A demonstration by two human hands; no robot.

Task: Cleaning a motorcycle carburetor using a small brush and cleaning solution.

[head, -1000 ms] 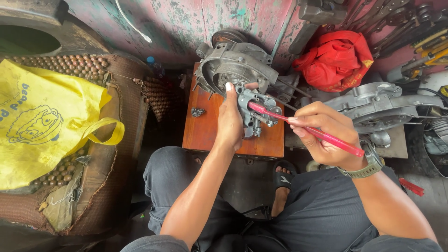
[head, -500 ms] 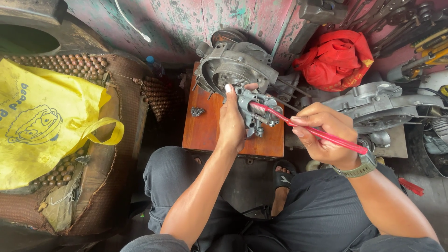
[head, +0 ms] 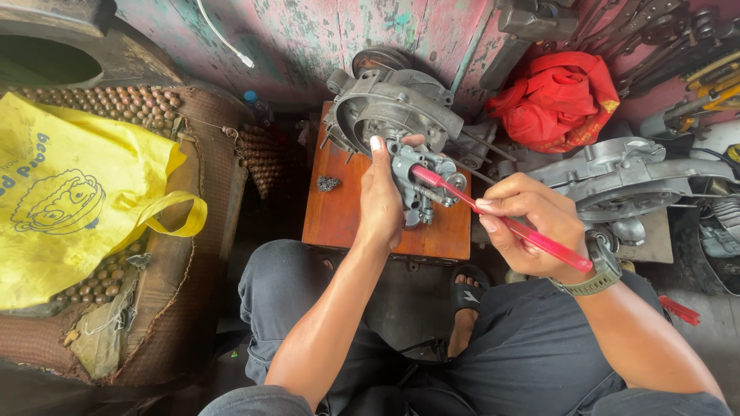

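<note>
My left hand (head: 383, 200) grips a small grey metal engine part (head: 422, 183) and holds it upright above a brown wooden stool (head: 339, 208). A thin red brush (head: 505, 223) is in my right hand (head: 524, 223), its tip pressed against the top of the metal part. A green watch (head: 593, 277) is on my right wrist. Just behind the part, a round grey engine casing (head: 385, 108) rests on the stool's far edge.
A yellow bag (head: 69, 192) lies on a beaded seat cover (head: 193, 231) at left. A red cloth (head: 559, 96), another engine casing (head: 624, 177) and hanging tools (head: 678, 46) are at right. A small metal scrap (head: 327, 183) sits on the stool. My knees frame the bottom.
The red brush has shifted slightly along the metal part. My left hand keeps the part in about the same place.
</note>
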